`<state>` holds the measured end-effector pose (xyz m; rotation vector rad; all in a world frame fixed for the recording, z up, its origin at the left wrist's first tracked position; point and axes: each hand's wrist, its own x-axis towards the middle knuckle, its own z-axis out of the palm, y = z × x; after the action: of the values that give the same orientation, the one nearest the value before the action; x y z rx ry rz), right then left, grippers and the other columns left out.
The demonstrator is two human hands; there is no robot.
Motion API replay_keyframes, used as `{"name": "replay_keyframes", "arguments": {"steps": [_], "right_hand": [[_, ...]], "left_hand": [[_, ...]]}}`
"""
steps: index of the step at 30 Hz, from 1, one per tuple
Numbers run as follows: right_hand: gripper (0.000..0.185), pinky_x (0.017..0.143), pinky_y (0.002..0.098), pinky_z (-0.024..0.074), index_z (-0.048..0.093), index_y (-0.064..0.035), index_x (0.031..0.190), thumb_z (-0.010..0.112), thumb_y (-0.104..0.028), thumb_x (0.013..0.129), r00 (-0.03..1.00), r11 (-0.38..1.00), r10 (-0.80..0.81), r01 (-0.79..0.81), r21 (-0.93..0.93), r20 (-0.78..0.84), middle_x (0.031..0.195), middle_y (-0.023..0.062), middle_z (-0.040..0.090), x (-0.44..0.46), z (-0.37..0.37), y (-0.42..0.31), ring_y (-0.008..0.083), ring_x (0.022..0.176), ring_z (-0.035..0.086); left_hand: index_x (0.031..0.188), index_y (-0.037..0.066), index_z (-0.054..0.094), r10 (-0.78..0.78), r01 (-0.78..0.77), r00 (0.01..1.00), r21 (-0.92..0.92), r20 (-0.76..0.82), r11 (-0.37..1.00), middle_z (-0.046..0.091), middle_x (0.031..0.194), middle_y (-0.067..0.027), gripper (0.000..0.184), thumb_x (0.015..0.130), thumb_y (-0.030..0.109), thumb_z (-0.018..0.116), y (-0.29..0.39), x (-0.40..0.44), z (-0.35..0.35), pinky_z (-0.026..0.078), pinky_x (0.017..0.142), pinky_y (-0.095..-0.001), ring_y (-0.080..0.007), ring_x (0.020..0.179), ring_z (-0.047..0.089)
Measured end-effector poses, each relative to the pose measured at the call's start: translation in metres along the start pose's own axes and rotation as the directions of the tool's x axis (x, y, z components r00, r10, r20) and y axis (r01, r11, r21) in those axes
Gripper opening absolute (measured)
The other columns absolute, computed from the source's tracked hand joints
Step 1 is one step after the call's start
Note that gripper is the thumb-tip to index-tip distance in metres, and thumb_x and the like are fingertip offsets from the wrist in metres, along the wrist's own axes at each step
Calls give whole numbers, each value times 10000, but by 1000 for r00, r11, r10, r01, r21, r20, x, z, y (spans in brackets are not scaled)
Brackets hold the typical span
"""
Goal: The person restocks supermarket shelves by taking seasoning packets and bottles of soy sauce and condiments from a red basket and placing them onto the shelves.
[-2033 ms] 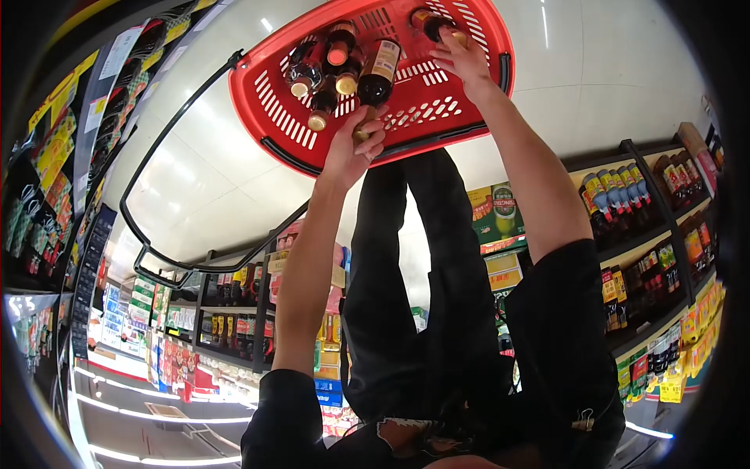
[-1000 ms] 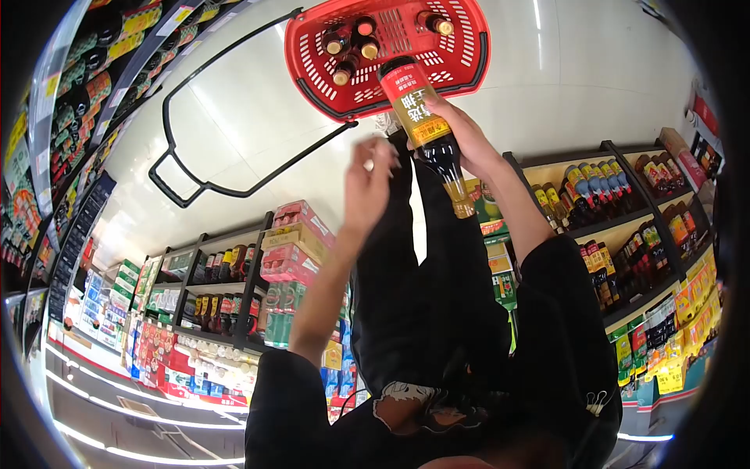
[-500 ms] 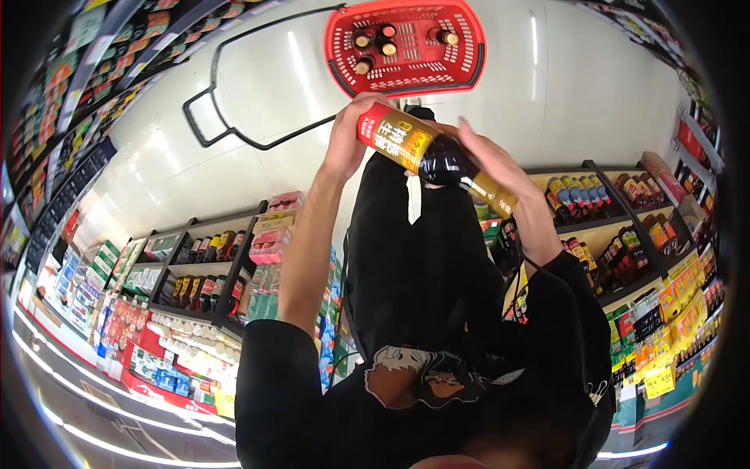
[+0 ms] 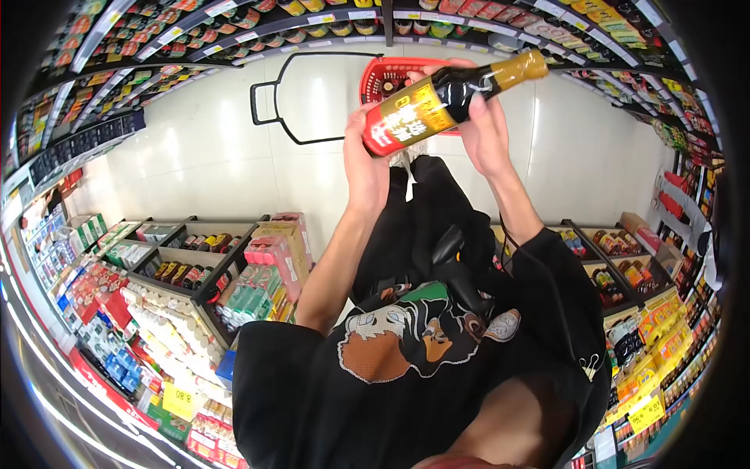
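Observation:
A dark glass bottle (image 4: 414,113) with a gold-and-red label and gold neck is held tilted in front of my chest, its neck up to the right. My left hand (image 4: 366,160) grips its red base end. Around the shoulder and neck part is my right hand (image 4: 486,129), thumb in front and other fingers partly hidden behind the glass. Behind the bottle, the red basket (image 4: 376,72) rests on the floor, largely covered by the bottle and hands; a few bottle tops show inside it.
The basket's long black handle (image 4: 280,98) lies out to the left over the pale floor (image 4: 203,168). Stocked shelves (image 4: 312,23) curve across the far side. Low racks with bottles (image 4: 191,266) and stacked cartons (image 4: 273,262) stand at left, more racks (image 4: 625,258) at right.
The bottle came up out of the basket and now tilts neck up rather than down. My left hand let go, then took its base. The view has risen, bringing the far shelves into sight.

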<state>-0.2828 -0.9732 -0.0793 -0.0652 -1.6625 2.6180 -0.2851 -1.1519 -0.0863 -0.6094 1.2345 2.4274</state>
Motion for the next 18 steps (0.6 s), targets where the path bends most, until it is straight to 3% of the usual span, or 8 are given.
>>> {"name": "replay_keyframes", "arguments": {"steps": [4, 5, 6, 9, 11, 15, 18], "right_hand": [[603, 1072, 492, 476, 445, -17, 1360, 473, -506, 1009, 996, 992, -51, 42, 123, 67, 1255, 183, 594, 24, 16, -39, 386, 1234, 607], [451, 968, 462, 551, 475, 27, 1297, 449, -344, 1042, 992, 958, -96, 71, 278, 77, 1204, 188, 616, 30, 20, -44, 346, 1111, 672], [460, 950, 456, 559, 488, 27, 1285, 442, -358, 1038, 991, 955, -67, 30, 294, 118, 1190, 183, 622, 34, 21, -51, 337, 1091, 679], [495, 878, 424, 581, 530, 11, 1242, 420, -417, 1018, 987, 962, 6, -50, 268, 163, 1143, 170, 641, 41, 28, -71, 304, 1019, 699], [516, 838, 400, 583, 541, -5, 1226, 410, -454, 1007, 959, 929, 72, -164, 331, 275, 1110, 162, 650, 43, 30, -73, 290, 967, 708], [619, 832, 392, 579, 538, 2, 1211, 393, -556, 984, 956, 963, 103, -165, 212, 275, 1119, 154, 629, 40, 43, -82, 251, 885, 686], [570, 811, 386, 581, 551, -4, 1206, 411, -512, 990, 950, 945, 121, -199, 260, 288, 1078, 152, 653, 36, 51, -80, 257, 878, 702]], "left_hand": [[1284, 37, 474, -10, 6, 998, 56, 62, 998, 637, 1234, -161, 464, 1068, 432, 366, 15, -47, 30, 554, 939, -468, -276, 1134, 654], [1280, 11, 479, -27, 6, 976, 99, 215, 995, 644, 1212, -190, 494, 1064, 443, 374, 14, -53, 27, 559, 908, -461, -291, 1085, 672], [1277, -15, 484, -49, -3, 932, 142, 360, 990, 651, 1189, -219, 526, 1061, 454, 383, 14, -58, 27, 565, 877, -455, -305, 1036, 689], [1273, -74, 489, -39, -41, 881, 158, 471, 987, 657, 1150, -266, 615, 1042, 491, 416, 13, -74, 34, 573, 816, -436, -327, 949, 705], [1291, -112, 479, -26, -63, 885, 174, 466, 983, 635, 1190, -289, 704, 1018, 536, 451, 12, -80, 43, 585, 773, -427, -329, 937, 701], [1333, -107, 457, -16, -36, 866, 94, 500, 995, 595, 1258, -306, 743, 1002, 558, 470, 19, -93, 51, 598, 730, -412, -322, 921, 695], [1336, -103, 457, -11, -39, 866, 89, 499, 995, 609, 1232, -293, 752, 996, 568, 475, 22, -99, 48, 600, 741, -413, -319, 925, 693]]}}
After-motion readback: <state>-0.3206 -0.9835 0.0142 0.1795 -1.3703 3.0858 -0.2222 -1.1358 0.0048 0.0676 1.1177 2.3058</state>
